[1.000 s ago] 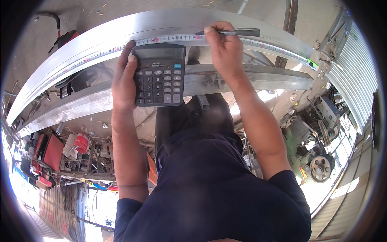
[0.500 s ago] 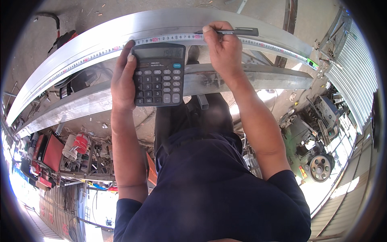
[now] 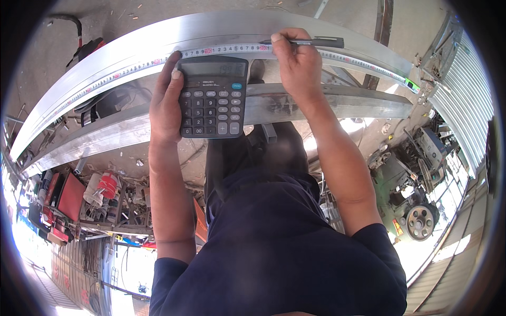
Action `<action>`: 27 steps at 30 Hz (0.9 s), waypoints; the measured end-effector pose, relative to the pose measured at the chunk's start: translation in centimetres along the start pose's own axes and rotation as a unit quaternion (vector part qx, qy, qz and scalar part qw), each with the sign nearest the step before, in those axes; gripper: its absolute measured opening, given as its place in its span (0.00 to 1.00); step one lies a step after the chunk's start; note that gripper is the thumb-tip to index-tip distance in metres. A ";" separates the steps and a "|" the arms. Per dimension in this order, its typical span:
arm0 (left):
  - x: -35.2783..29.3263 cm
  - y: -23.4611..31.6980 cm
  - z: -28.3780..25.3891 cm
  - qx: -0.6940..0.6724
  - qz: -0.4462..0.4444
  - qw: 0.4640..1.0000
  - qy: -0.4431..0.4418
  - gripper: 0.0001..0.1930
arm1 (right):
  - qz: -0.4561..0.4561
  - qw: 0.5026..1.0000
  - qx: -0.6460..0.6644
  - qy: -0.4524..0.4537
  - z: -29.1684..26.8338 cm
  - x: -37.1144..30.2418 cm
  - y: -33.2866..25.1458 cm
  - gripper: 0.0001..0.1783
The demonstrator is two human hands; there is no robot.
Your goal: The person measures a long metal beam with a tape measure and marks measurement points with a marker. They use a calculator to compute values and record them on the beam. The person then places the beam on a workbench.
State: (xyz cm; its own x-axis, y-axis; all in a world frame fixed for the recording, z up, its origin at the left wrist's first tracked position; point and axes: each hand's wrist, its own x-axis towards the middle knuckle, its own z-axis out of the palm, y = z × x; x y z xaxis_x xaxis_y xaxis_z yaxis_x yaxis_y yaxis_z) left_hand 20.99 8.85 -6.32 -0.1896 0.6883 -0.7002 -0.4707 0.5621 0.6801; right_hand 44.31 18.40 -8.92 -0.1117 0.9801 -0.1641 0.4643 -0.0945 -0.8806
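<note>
A dark calculator (image 3: 215, 79) with a grey display rests in my left hand (image 3: 167, 108), its thumb along the calculator's left edge. The fingertips of that hand touch the white tape measure (image 3: 232, 49). The tape lies along the near edge of a long, wide silvery metal bar (image 3: 221, 25) and ends in a green piece (image 3: 411, 85) at the right. Pinched in my right hand (image 3: 299, 71) is a black pen (image 3: 328, 41). It lies nearly level, its point to the left, at the bar's surface just above the tape.
Nearer to me, a second metal beam (image 3: 337, 101) runs across below both hands. A small square tube end (image 3: 269, 133) sticks out beneath it. At lower left stands a cluttered shelf (image 3: 124, 227) with a red-and-white bucket (image 3: 108, 186). Machinery with a spoked wheel (image 3: 420, 222) is at right.
The whole view has shifted slightly, so things sit a little further right. Both hands keep their holds on the calculator and the pen, at about the same place along the tape.
</note>
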 end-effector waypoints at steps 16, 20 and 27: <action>-0.1 0.0 0.1 0.004 0.004 1.000 0.009 0.26 | 0.009 1.000 0.000 -0.002 0.0 0.0 0.0 0.15; -0.1 -0.1 0.1 -0.001 0.001 1.000 0.011 0.26 | 0.011 1.000 -0.005 0.002 0.0 0.0 0.1 0.14; 0.1 -0.1 0.2 -0.023 0.004 1.000 -0.002 0.27 | 0.016 1.000 -0.004 -0.006 -0.2 -0.1 -0.1 0.13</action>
State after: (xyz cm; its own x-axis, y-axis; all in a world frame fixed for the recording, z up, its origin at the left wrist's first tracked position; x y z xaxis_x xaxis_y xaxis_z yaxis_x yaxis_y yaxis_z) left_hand 21.19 8.88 -6.42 -0.1900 0.6953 -0.6931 -0.5076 0.5347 0.6756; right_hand 44.41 18.33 -8.74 -0.1065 0.9744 -0.1982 0.4743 -0.1254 -0.8714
